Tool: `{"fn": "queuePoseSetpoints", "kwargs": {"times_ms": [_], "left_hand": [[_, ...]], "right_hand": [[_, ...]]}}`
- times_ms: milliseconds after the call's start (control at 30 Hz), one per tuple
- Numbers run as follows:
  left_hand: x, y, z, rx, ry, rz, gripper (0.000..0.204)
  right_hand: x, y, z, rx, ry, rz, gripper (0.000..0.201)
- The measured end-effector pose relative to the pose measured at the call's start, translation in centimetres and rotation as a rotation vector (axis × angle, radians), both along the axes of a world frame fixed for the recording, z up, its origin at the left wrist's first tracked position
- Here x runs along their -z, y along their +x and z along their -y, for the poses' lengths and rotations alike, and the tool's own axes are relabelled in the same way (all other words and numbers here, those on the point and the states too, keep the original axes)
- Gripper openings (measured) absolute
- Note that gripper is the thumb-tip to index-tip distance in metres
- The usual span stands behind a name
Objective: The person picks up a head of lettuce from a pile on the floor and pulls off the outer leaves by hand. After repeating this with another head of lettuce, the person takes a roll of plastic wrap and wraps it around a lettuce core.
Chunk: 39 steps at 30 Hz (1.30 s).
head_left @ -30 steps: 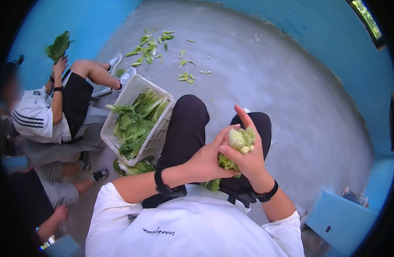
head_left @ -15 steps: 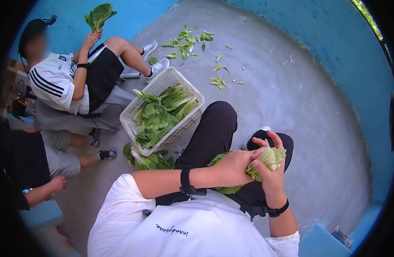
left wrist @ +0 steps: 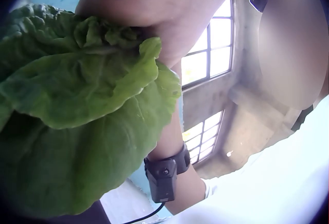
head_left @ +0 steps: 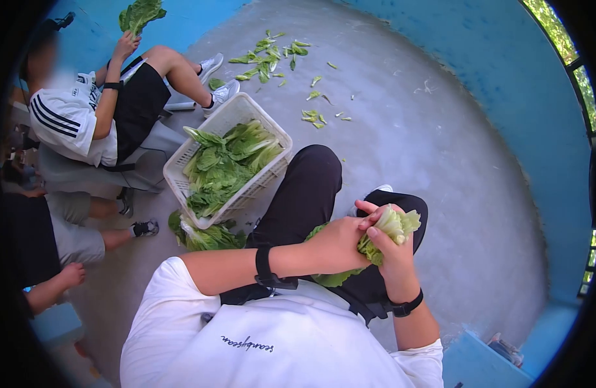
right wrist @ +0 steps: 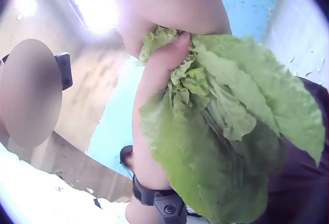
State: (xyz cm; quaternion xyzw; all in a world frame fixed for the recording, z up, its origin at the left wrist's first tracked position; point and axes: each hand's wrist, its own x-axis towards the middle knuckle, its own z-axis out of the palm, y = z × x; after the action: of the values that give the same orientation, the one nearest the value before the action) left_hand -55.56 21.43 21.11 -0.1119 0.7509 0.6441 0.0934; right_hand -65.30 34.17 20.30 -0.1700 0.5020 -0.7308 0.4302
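Observation:
A bunch of lettuce (head_left: 399,224) is held between my two hands above my lap, its pale cut stem ends pointing up and right. My left hand (head_left: 339,247) grips it from the left, fingers wrapped about the leaf bases. From the right side, my right hand (head_left: 395,260) holds the stems, thumb laid across them and fingers curled behind. Broad green leaves (left wrist: 72,95) hang below the hands in the left wrist view. The right wrist view has the same leaves (right wrist: 221,131) spreading downward, with the left thumb (right wrist: 175,51) pressed at their base.
A white plastic crate (head_left: 175,171) of lettuce stands left of my knee, more lettuce (head_left: 210,238) on the floor beside it. Leaf scraps (head_left: 265,58) lie ahead. A seated person (head_left: 84,116) at left holds up leaves; another person (head_left: 71,226) sits nearer.
The raised fingers of my right hand have curled down around the lettuce. The bunch has turned so its stem ends lean further right. The head view has shifted slightly.

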Motion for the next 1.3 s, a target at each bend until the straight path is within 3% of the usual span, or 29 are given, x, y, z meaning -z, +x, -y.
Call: {"fn": "queuePoseSetpoints", "kwargs": {"times_ms": [100,200,333,400,500,600,733,767,867,967,1067,1100,1200,1233,1300], "left_hand": [[-1.7,-0.1,0.6,0.036,0.164,-0.001,0.064],[-1.7,0.5,0.9,-0.042,-0.014,-0.300,0.082],[-0.6,0.5,4.1,0.161,-0.096,-0.221,0.091],[-0.2,0.2,4.2,0.180,-0.021,-0.184,0.094],[1.1,0.3,2.5,0.056,0.564,-0.204,0.098],[0.2,0.6,1.9,0.210,0.705,-0.266,0.105],[-1.6,0.0,3.1,0.185,0.405,0.056,0.085],[-1.2,0.2,3.0,0.125,0.360,-0.051,0.072],[-1.3,0.3,4.4,0.215,0.366,0.011,0.065],[2.9,0.6,5.1,0.189,-0.104,-0.281,0.066],[2.3,0.5,3.9,-0.086,0.593,-0.153,0.089],[2.2,0.3,3.4,-0.076,0.596,-0.276,0.089],[0.7,-0.2,3.7,0.043,0.030,-0.357,0.077],[0.8,-0.4,3.8,0.055,-0.025,-0.253,0.069],[0.9,-0.5,4.2,0.048,0.128,-0.022,0.066]], "right_hand": [[0.2,-0.6,-0.3,0.019,0.059,-0.229,0.021],[-0.7,-1.5,-1.3,0.208,-0.053,-0.253,0.018],[-3.7,-3.7,-3.0,0.433,-0.296,0.151,0.014],[-4.2,-4.3,-3.2,0.465,-0.289,0.197,0.011],[-2.7,-5.5,-3.7,0.427,-0.428,0.324,0.010],[-1.8,-6.0,-3.9,0.469,-0.459,0.496,0.010],[-0.7,-6.3,-4.3,0.444,-0.499,0.591,0.011],[-0.5,-6.2,-4.4,0.428,-0.505,0.605,0.011],[-0.3,-6.3,-4.5,0.448,-0.511,0.640,0.011],[-0.8,-6.3,-4.1,0.605,-0.368,0.610,0.009],[-0.7,-6.1,-3.7,0.700,-0.181,0.565,0.010],[-0.7,-6.2,-3.7,0.714,-0.123,0.552,0.011],[0.0,-6.4,-3.8,0.745,-0.041,0.510,0.013],[-0.1,-6.4,-3.8,0.732,-0.031,0.516,0.014],[-0.3,-6.5,-3.8,0.708,-0.011,0.528,0.015]]}}
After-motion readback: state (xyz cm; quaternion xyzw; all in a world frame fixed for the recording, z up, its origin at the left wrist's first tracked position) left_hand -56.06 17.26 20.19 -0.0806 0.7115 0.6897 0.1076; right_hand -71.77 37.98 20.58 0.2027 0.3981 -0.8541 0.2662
